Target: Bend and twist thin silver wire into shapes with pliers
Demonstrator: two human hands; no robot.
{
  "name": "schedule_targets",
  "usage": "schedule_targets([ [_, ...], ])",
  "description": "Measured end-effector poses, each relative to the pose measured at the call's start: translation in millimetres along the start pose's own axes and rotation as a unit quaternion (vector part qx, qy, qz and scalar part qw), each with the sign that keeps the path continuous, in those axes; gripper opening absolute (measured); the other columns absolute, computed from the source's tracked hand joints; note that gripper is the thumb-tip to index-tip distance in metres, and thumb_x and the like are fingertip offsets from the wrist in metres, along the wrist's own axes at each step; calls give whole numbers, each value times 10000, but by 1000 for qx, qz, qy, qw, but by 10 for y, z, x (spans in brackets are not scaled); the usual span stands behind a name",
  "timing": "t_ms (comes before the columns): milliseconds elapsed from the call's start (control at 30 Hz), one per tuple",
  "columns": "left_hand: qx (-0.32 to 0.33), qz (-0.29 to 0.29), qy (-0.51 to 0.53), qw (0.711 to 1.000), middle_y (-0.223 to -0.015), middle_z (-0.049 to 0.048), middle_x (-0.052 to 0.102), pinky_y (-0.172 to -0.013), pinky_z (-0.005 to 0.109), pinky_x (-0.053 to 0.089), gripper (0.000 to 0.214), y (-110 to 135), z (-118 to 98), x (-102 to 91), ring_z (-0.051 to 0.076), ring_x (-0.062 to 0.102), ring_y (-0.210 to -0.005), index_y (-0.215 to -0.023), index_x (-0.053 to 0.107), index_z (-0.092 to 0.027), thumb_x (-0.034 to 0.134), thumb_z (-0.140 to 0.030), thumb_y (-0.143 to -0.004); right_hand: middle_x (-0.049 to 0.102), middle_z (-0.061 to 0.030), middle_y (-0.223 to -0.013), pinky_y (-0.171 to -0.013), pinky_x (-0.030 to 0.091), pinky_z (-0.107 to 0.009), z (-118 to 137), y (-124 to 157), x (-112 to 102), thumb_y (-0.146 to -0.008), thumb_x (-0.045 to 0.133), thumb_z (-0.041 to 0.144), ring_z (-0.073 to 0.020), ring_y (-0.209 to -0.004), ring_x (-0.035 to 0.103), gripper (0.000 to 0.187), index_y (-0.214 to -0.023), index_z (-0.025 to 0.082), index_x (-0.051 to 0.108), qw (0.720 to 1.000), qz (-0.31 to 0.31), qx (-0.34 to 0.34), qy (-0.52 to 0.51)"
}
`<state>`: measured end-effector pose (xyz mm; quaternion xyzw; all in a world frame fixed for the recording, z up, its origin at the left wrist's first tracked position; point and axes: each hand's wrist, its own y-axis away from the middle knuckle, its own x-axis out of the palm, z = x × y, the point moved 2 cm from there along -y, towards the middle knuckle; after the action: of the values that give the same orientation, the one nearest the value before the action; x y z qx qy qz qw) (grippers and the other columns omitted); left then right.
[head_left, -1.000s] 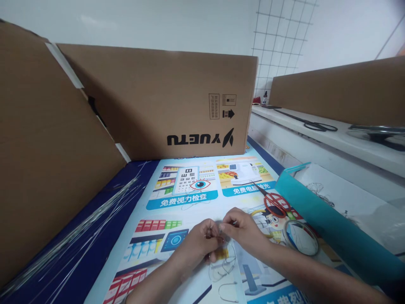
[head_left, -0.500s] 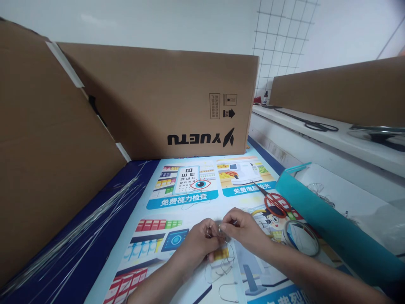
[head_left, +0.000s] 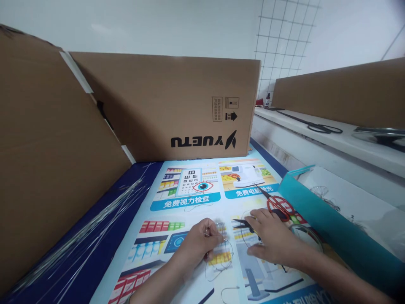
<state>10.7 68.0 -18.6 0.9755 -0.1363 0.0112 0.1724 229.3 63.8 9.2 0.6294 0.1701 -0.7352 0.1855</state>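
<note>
My left hand (head_left: 202, 244) rests on the printed poster mat (head_left: 190, 198) with its fingers pinched on a thin bent wire (head_left: 218, 267) that loops down beneath it. My right hand (head_left: 268, 238) lies a hand's width to the right. Its fingers close over a black pliers-like tool (head_left: 241, 223), whose tips stick out to the left. Red-handled scissors (head_left: 278, 205) lie just beyond the right hand. Another short bent wire (head_left: 228, 290) sits near the mat's front edge.
A large cardboard box (head_left: 177, 109) stands at the back and a cardboard panel (head_left: 47, 160) walls off the left. Several long straight wires (head_left: 88, 228) lie on the blue surface at the left. A coil of wire (head_left: 311, 236) and a teal folder (head_left: 332, 223) are at the right.
My right hand has left the wire it shared with the left hand and moved right onto the black tool. The left hand keeps the wire. The camera has shifted slightly.
</note>
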Motion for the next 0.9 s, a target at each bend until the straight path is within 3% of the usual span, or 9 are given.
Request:
schedule_targets([
  [133, 9, -8, 2, 1000, -441, -96, 455, -340, 167, 269, 289, -1, -24, -29, 49, 400, -310, -659, 426, -198, 690, -312, -633, 481, -141, -1197, -928, 294, -434, 4, 4, -15, -722, 579, 354, -301, -1106, 382, 556, -1229, 155, 469, 1000, 10, -24, 12],
  [333, 7, -23, 5, 1000, -420, -103, 457, -334, 165, 259, 282, -5, -53, -53, 41, 355, -292, -660, 409, -204, 671, -307, -637, 501, -131, -1159, -931, 295, -384, -88, 7, -128, -762, 501, 247, -265, -1070, 402, 468, -1215, 132, 483, 996, 37, -76, 21],
  [633, 26, -14, -13, 999, -448, -107, 429, -341, 176, 289, 289, -44, -3, -67, 55, 409, -315, -659, 402, -206, 671, -313, -656, 528, -121, -921, -779, 308, -396, 120, -8, 63, -649, 504, 166, -265, -879, 443, 315, -957, 143, 564, 992, -1, 5, 123],
  [900, 23, -3, -11, 1000, -479, -95, 451, -335, 167, 269, 284, -15, -25, -62, 53, 411, -328, -680, 412, -208, 669, -329, -665, 512, -115, -856, -738, 318, -384, 79, -66, 207, -692, 490, 117, -246, -828, 439, 206, -885, 125, 560, 987, -57, 0, 152],
])
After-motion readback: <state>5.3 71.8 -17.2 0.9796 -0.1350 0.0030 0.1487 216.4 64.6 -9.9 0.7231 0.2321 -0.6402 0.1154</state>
